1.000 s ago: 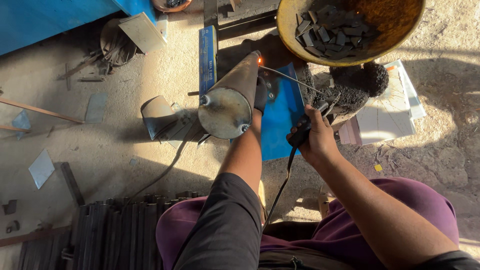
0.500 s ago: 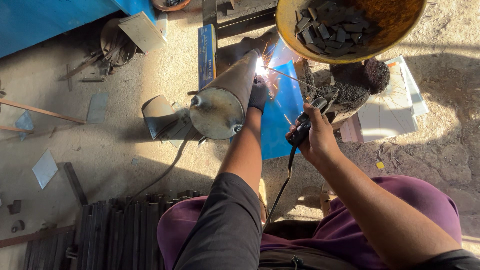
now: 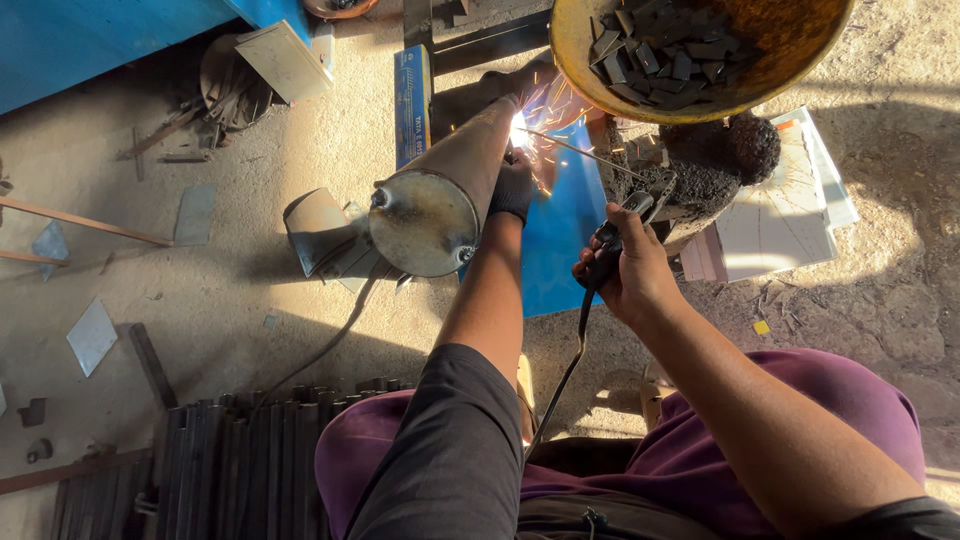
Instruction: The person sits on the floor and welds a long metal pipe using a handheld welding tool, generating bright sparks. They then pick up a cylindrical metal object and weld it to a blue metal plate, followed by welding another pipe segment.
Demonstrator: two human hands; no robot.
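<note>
**Welding on a steel cone over the workshop floor**

The left hand [image 3: 515, 185], in a dark glove, has its grip closed on the side of a grey tapered steel cone [image 3: 440, 195], which lies tilted with its round capped wide end toward the camera and its narrow end pointing away. The right hand [image 3: 625, 270], bare, has its grip wrapped tight round a black electrode holder [image 3: 612, 235]; a thin welding rod [image 3: 575, 145] runs from the holder up and left to the cone. Where the rod's tip meets the cone, just above the gloved hand, a bright white arc [image 3: 520, 128] burns and orange sparks scatter to the right. A black cable [image 3: 565, 375] hangs from the holder down toward the person's lap.

Under the cone and hands lies a flat blue metal sheet [image 3: 565, 230] on the sandy concrete floor [image 3: 250, 290]. Toward the top edge of the floor sits a round yellow metal pan [image 3: 590, 70] filled with small dark steel pieces, resting on a blackened lump. A row of dark steel bars [image 3: 240, 460] lies at the lower left corner, beside the person's purple-clad knees. Loose pale sheet offcuts [image 3: 92, 335] lie scattered along the left edge.
</note>
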